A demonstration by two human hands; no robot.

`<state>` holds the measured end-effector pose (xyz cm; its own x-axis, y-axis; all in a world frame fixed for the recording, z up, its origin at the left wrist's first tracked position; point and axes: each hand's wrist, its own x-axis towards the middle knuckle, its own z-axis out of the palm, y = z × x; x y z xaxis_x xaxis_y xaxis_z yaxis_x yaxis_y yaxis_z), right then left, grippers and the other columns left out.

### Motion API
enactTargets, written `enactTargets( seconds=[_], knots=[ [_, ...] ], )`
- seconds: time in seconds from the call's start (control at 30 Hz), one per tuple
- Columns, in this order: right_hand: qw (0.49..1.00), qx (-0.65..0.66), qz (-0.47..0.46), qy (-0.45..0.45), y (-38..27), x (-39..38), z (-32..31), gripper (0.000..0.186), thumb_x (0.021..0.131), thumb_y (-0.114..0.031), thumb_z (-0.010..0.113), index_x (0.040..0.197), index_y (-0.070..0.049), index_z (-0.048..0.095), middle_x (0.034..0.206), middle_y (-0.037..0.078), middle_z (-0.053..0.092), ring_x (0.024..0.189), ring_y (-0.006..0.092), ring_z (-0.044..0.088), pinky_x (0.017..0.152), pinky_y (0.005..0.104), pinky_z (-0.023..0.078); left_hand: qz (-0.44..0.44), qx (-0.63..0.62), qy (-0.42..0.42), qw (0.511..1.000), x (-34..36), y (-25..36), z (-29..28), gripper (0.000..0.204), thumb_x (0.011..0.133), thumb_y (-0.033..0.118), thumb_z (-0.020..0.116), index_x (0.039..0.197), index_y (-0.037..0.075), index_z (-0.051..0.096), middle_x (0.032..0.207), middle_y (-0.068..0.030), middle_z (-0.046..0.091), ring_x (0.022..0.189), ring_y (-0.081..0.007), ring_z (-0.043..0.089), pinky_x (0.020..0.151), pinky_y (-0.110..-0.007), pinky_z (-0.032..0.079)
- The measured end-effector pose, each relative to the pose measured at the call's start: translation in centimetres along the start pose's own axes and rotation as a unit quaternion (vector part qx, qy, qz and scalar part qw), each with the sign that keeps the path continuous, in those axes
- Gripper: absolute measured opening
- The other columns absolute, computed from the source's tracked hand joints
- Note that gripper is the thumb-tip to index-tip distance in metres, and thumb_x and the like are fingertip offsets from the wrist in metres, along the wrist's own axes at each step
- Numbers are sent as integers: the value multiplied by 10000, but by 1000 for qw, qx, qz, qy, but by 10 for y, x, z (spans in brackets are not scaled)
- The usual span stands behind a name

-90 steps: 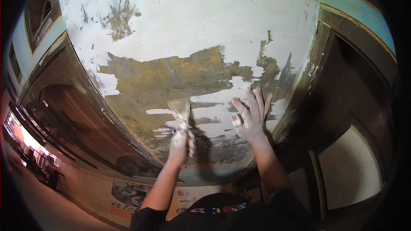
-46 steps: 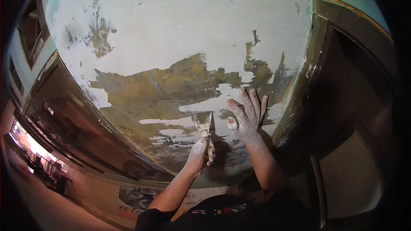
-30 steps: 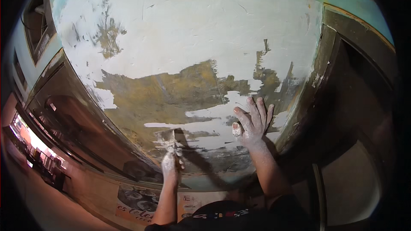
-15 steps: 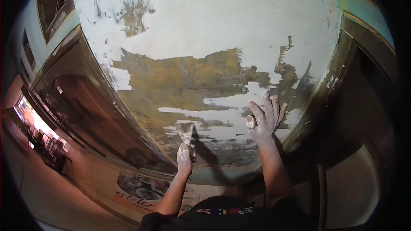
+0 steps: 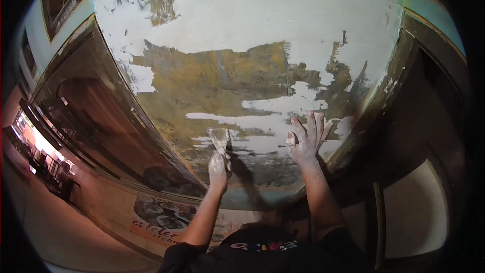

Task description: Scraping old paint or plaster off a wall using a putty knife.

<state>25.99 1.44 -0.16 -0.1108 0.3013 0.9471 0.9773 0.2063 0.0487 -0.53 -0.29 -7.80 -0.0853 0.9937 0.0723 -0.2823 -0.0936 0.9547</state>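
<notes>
My left hand [image 5: 218,171] grips a putty-crusted scraper [image 5: 219,137] by its handle, blade up against the lower part of a patchy wall [image 5: 237,15]. The wall is white above, with bare yellow-brown areas and white streaks below. My right hand [image 5: 306,144], dusted white, lies spread on the wall to the right of the scraper, fingers apart and holding nothing. Both forearms rise from the lower edge.
A brown doorway frame [image 5: 81,81] stands left of the wall and a dark opening [image 5: 424,101] right of it. A bright opening with dark furniture [image 5: 55,172] shows far left. A printed board [image 5: 159,217] is behind my body at the bottom.
Over the last second and a half the scraper has shifted left and down along the wall. My right hand sits somewhat lower on the wall. The view has also shifted.
</notes>
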Motion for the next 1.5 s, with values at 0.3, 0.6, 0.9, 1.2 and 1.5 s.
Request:
enactTargets(
  seconds=[0.3, 0.6, 0.9, 1.2, 1.5],
  knots=[
    [996, 41, 35, -68, -11, -26, -1, 482, 791, -252, 634, 1264, -218, 550, 1499, 163, 273, 1403, 421, 165, 1074, 674, 35, 302, 306, 22, 903, -2, -72, -39, 332, 1008, 295, 388, 869, 39, 547, 705, -41, 502, 628, -146, 461, 586, -323, 391],
    [992, 48, 76, -87, -9, -32, -8, 564, 743, -184, 672, 1283, -168, 511, 1498, 197, 243, 1410, 440, 112, 1067, 691, 20, 85, 179, -48, 979, 16, 30, -9, 330, 1000, 276, 391, 833, 25, 526, 694, -100, 490, 599, -221, 476, 548, -372, 395],
    [994, 86, -9, -66, -22, -7, -13, 535, 752, -211, 683, 1272, -234, 559, 1503, 125, 290, 1406, 349, 206, 1078, 666, 40, 54, 127, 47, 989, -4, -97, -61, 359, 987, 406, 407, 804, 123, 532, 634, 22, 458, 504, -83, 410, 453, -244, 304],
    [989, -9, -144, -19, -64, 217, -45, 530, 830, -324, 650, 1334, -362, 491, 1494, -27, 317, 1395, 196, 245, 1117, 618, 134, 126, 190, 64, 971, 30, -12, -62, 371, 1015, 313, 381, 873, 23, 566, 713, -39, 535, 625, -150, 484, 561, -318, 388],
    [987, -89, -136, -6, -84, 242, -42, 494, 908, -406, 521, 1380, -459, 384, 1512, -112, 271, 1409, 144, 214, 1156, 545, 85, 296, 383, 117, 867, 38, -48, -103, 397, 1003, 289, 424, 797, -13, 580, 625, -124, 496, 580, -209, 429, 559, -383, 383]
  ],
)
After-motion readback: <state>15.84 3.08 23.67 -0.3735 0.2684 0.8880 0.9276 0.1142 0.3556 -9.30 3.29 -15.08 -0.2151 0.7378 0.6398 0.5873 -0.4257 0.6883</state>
